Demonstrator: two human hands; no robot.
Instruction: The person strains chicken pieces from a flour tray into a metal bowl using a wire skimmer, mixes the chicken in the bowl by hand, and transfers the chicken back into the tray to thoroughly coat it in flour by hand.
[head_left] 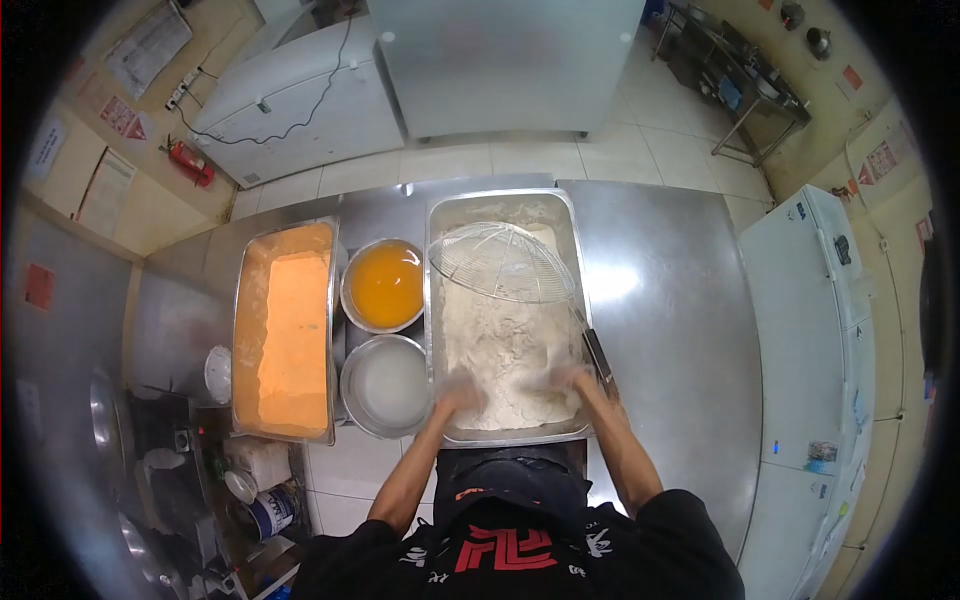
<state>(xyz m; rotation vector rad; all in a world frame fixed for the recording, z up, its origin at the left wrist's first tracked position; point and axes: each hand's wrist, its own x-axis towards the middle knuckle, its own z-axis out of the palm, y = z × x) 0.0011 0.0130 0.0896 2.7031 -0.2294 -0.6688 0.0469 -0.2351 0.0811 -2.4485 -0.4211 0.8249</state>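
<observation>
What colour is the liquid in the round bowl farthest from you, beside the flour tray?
Orange-yellow, clearest in the head view: the bowl.

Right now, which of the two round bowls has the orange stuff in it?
The farther bowl, beside the wire skimmer. It holds orange liquid; the nearer bowl, by the left hand, holds pale, cloudy liquid.

A commercial kitchen: a stainless steel counter carries a deep flour tray and batter bowls, with chest freezers on a tiled floor.
</observation>
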